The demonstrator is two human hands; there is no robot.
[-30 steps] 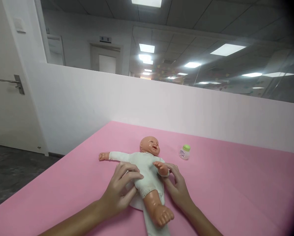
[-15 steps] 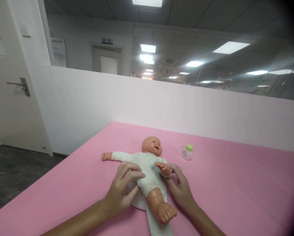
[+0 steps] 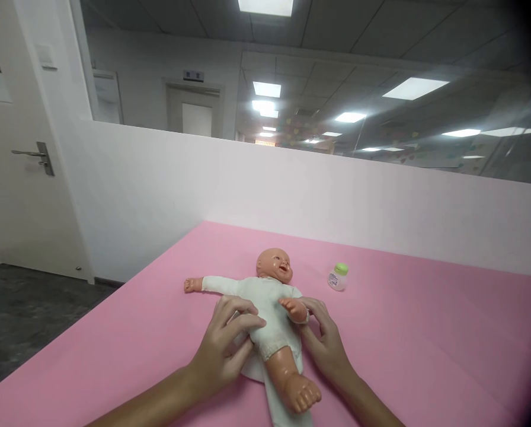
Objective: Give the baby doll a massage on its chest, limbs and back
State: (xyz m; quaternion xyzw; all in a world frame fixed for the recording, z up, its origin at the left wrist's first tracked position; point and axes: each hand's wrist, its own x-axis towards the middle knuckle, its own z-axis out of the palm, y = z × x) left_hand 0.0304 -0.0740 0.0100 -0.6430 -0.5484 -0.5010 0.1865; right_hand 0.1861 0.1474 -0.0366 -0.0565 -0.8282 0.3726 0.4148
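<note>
A baby doll [image 3: 272, 296] lies on its back on the pink tabletop [image 3: 403, 344], head away from me, wearing a white cloth top. My left hand [image 3: 223, 341] is curled round the doll's left-hand side, with fingers on its belly and the thumb lower by the hip. Against the other side, my right hand [image 3: 325, 341] holds the doll's flank behind its raised forearm; its fingertips are partly hidden. One bare leg [image 3: 292, 379] points towards me. Beneath it a white cloth strip [image 3: 278, 409] runs to the bottom edge; whether it covers the other leg I cannot tell.
A small clear bottle [image 3: 338, 279] with a green cap stands right of the doll's head. Behind the table rises a low white wall [image 3: 265, 190] with glass above it. A door [image 3: 25, 160] is at the far left, above a dark floor [image 3: 34, 302].
My left fingers have slid very slightly down and right over the doll's belly. The doll's raised hand and bare foot have shifted a little; both hands keep their places.
</note>
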